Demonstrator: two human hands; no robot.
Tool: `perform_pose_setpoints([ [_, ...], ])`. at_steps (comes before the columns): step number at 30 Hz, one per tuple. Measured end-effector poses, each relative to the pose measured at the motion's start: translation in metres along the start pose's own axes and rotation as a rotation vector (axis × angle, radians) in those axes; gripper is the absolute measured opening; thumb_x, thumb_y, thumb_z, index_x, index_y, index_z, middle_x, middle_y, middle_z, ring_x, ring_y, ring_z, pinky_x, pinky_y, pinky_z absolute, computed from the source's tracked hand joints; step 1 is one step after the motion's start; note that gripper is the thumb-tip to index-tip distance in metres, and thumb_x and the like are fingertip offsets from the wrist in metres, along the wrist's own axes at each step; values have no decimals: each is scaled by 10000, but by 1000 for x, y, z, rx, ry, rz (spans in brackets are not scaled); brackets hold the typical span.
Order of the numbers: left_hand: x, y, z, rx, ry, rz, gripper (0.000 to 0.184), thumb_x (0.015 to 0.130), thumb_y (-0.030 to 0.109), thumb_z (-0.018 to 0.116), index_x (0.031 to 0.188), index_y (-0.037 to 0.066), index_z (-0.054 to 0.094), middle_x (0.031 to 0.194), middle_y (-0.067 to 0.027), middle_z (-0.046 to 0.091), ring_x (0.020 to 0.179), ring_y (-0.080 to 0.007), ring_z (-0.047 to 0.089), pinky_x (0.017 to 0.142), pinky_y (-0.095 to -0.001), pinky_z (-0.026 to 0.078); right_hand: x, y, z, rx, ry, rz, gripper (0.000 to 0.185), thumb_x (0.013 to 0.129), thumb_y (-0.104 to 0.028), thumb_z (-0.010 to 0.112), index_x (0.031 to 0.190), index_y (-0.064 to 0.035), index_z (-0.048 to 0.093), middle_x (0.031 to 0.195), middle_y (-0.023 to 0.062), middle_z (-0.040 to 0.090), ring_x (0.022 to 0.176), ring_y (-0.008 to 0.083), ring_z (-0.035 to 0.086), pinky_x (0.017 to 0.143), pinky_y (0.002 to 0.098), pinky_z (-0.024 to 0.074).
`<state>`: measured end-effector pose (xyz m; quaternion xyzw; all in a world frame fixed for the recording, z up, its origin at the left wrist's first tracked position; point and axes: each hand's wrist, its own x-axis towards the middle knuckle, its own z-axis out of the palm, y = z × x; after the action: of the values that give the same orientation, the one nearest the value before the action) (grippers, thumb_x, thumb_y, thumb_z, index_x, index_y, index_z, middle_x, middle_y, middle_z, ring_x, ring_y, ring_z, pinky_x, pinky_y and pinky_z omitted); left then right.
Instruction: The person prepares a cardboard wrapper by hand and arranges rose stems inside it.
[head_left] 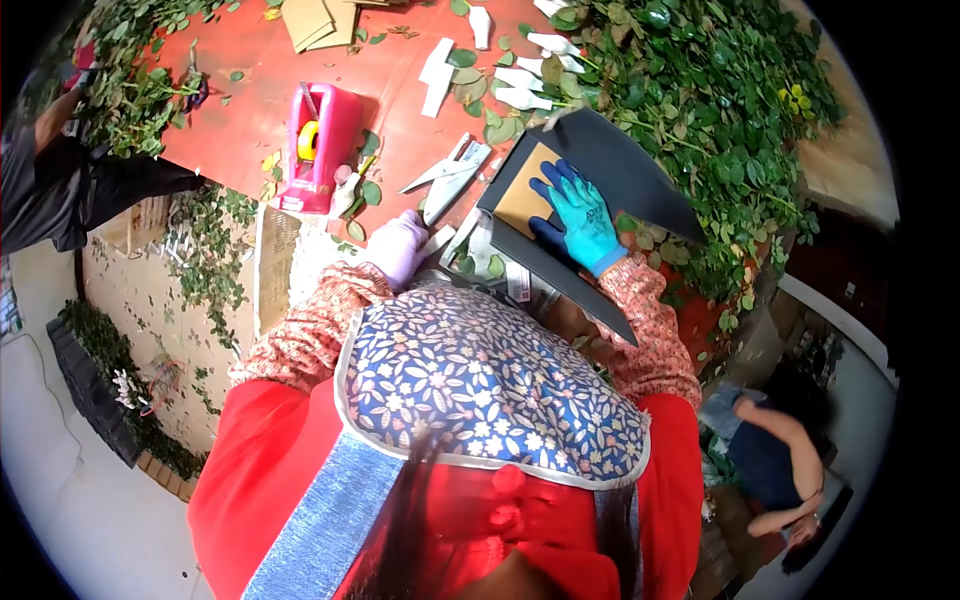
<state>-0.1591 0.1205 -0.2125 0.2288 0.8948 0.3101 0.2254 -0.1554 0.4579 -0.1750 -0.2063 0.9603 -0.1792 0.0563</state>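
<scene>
My right hand (580,215), in a teal glove with dark blue fingertips, lies flat with its fingers spread on a brown cardboard piece (523,195). The cardboard rests on a black sheet (625,160), whose near part is folded along a crease toward my body. My left hand (398,248), in a lavender glove, is closed at the table's near edge. A pale strip (437,241) is beside its fingers; whether they grip it is unclear. Just beyond lie scissors (440,172) and a white-and-grey tool (458,182). A pink tape dispenser (325,150) with yellow tape stands to the left.
Leafy stems (700,120) are heaped along the right of the red table (240,50). White-wrapped flower heads (525,88) lie at the back, near more cardboard pieces (320,22). A co-worker's dark sleeve (60,185) is at left; another person (775,450) is at lower right.
</scene>
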Motion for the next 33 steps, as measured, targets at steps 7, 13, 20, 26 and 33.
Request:
perform_pose_setpoints([
  [7, 25, -3, -59, 102, 461, 44, 281, 710, -2, 602, 988, 32, 585, 947, -172, 586, 877, -396, 581, 760, -476, 482, 2, 0, -5, -4, 24, -28, 529, 837, -290, 701, 1315, -117, 552, 1419, 126, 478, 1339, 343, 409, 1089, 474, 337],
  [13, 184, 0, -61, 31, 679, -134, 667, 795, 125, 714, 1348, -27, 374, 1113, -281, 542, 1017, -447, 563, 873, -457, 499, 2, -2, -7, -42, -22, -2, 570, 834, -330, 691, 1339, -121, 531, 1436, 133, 457, 1355, 347, 388, 1102, 476, 312],
  [20, 220, -3, -69, 177, 495, -124, 251, 769, 164, 715, 967, 48, 614, 985, -198, 584, 965, -395, 579, 790, -480, 502, -1, -3, -8, 13, -10, 16, 567, 824, -329, 692, 1333, -134, 537, 1439, 124, 456, 1365, 344, 378, 1090, 488, 318],
  [26, 74, 51, -161, 260, 615, 201, 282, 788, 84, 669, 1061, 56, 609, 1028, -180, 583, 931, -371, 574, 823, -450, 484, 6, -8, -14, 25, 1, 33, 519, 823, -298, 697, 1293, -121, 567, 1432, 117, 473, 1343, 329, 412, 1091, 471, 328],
  [33, -127, -151, -120, 352, 794, -586, 310, 870, 41, 611, 1163, -29, 541, 1046, -190, 554, 1012, -352, 571, 887, -396, 472, 5, -8, -11, 63, -33, 54, 532, 834, -259, 704, 1318, -95, 559, 1437, 131, 466, 1361, 351, 384, 1068, 471, 333],
])
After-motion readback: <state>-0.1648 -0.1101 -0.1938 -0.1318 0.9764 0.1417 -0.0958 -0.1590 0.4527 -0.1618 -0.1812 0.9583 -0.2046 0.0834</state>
